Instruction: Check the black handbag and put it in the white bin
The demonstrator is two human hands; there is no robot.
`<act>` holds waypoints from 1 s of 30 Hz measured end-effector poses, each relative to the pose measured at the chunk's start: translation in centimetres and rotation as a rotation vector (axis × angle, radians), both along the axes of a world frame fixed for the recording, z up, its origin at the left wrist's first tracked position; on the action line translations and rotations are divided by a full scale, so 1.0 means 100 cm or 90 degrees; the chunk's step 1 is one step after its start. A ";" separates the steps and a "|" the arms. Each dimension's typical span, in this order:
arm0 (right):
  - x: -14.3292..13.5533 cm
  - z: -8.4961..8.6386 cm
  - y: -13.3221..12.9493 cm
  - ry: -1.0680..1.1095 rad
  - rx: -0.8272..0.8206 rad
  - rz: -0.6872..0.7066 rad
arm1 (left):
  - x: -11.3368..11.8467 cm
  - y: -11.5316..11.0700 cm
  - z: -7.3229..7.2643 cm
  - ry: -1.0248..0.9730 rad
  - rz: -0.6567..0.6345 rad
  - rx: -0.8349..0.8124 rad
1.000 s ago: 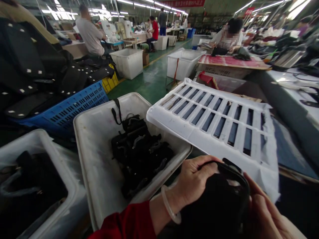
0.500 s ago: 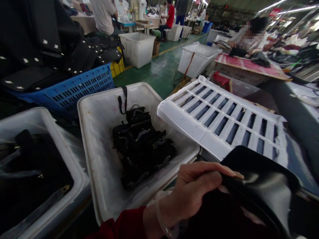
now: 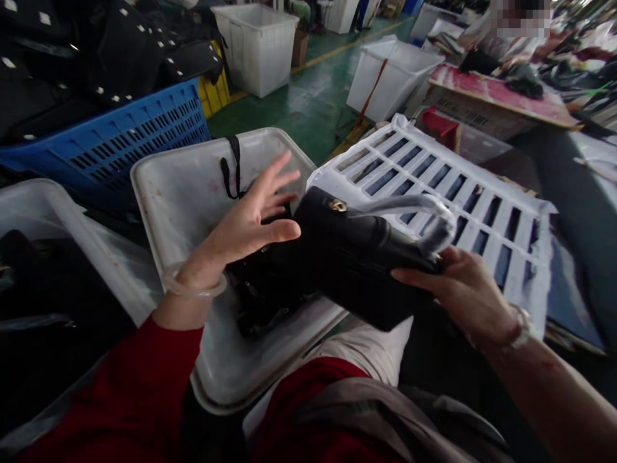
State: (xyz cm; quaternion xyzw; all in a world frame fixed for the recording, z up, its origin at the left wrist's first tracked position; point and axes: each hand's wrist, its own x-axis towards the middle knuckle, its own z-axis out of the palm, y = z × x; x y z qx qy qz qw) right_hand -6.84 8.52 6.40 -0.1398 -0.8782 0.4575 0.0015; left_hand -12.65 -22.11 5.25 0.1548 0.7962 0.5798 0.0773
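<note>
left hand (image 3: 250, 222) fingers spread wide and holding nothing, thumb just touching the end of a black leather handbag with a plastic-wrapped handle (image 3: 357, 254), right hand (image 3: 457, 292) gripping its other end, bag held over the grubby white plastic tub (image 3: 168, 186) of black bags (image 3: 255, 299)

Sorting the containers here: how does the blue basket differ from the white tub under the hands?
The blue basket has slotted walls; the white tub has solid, scuffed walls. The basket is heaped above its rim with black studded pieces; the tub's small black pile sits below its rim. Both are rectangular plastic and hold black goods.
</note>
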 end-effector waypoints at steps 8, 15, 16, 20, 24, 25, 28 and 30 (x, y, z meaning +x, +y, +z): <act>-0.024 -0.045 -0.073 0.291 0.371 0.427 | -0.012 -0.007 -0.021 0.217 -0.308 -0.406; -0.038 -0.086 -0.088 0.169 0.319 0.464 | 0.011 -0.014 -0.088 0.033 -0.082 -0.428; -0.041 -0.088 -0.085 0.164 0.302 0.462 | 0.015 -0.019 -0.096 0.025 -0.038 -0.434; -0.039 -0.101 -0.063 0.105 0.247 0.426 | 0.031 -0.044 -0.122 -0.028 0.106 -0.579; -0.023 -0.127 -0.040 0.056 0.221 0.409 | 0.041 -0.060 -0.143 -0.102 0.113 -0.730; -0.018 -0.134 -0.036 0.048 0.214 0.407 | 0.042 -0.061 -0.150 -0.116 0.095 -0.742; -0.006 -0.148 -0.029 0.021 0.192 0.404 | 0.044 -0.057 -0.178 -0.159 0.049 -0.773; 0.002 -0.153 -0.027 0.003 0.179 0.402 | 0.044 -0.048 -0.201 -0.190 0.022 -0.799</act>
